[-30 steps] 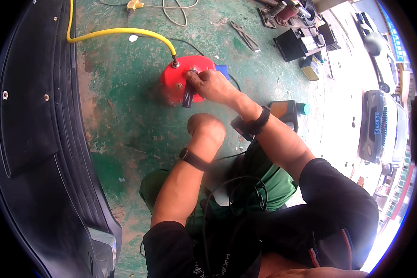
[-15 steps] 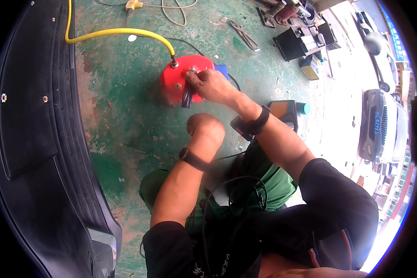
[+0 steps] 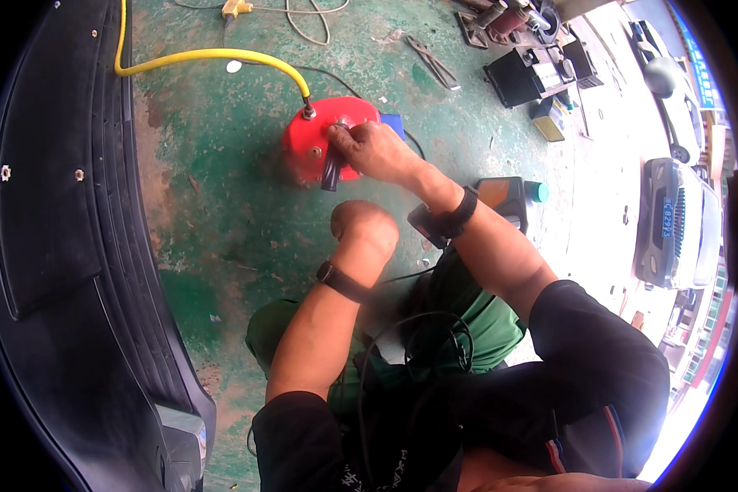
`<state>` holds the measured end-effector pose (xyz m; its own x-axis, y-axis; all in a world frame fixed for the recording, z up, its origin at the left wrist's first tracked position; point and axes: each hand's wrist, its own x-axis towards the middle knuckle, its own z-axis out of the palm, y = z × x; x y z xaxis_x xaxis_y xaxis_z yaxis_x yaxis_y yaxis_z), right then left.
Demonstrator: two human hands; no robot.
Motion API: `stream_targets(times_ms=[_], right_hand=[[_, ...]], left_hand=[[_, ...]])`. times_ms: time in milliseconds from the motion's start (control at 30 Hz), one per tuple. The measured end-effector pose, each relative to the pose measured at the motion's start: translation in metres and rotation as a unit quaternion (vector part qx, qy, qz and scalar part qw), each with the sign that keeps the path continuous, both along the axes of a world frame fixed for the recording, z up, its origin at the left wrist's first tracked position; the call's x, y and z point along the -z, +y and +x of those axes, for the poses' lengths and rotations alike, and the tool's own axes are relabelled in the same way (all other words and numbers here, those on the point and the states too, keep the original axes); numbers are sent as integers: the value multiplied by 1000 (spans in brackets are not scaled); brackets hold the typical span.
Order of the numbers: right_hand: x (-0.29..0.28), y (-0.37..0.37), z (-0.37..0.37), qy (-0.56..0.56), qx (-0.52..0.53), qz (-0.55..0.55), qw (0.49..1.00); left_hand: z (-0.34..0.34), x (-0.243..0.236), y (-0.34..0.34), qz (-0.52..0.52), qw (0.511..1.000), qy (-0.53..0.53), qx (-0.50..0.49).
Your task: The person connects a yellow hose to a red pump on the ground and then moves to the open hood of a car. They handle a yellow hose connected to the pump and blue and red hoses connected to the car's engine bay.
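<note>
A red round-topped tank with metal fittings stands on the floor in front of me. A yellow hose joins it at a fitting on the far left of its top. My right hand is closed around the upper part of a black handle on the tank, thumb pressed along it. The handle's lower end sticks out toward me. Nearer to me, my left hand hangs bent at the wrist, apart from the tank. Its fingers are turned down out of sight.
A black car bumper runs along the left. To the right stand a dark bottle with a green cap, a car battery and a yellow can. Pliers-like tongs and cables lie on the green floor. Parked cars are farther right.
</note>
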<state>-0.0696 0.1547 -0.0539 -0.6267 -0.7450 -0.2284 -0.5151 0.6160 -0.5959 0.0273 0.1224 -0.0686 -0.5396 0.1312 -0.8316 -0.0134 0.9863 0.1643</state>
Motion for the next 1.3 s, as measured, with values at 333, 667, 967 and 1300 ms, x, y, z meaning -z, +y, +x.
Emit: stream_targets(times_ms=[333, 667, 967, 1300], right_hand=[[-10, -2, 2, -48, 38, 29, 998], [-11, -1, 2, -37, 26, 27, 999], [-1, 1, -1, 44, -46, 21, 998], [0, 1, 0, 46, -56, 26, 997]], left_hand=[[-2, -11, 0, -1, 1000, -15, -17], [-1, -11, 1, 1, 1000, -13, -7], [0, -9, 1, 6, 1000, -3, -4], [3, 1, 4, -15, 1000, 23, -8]])
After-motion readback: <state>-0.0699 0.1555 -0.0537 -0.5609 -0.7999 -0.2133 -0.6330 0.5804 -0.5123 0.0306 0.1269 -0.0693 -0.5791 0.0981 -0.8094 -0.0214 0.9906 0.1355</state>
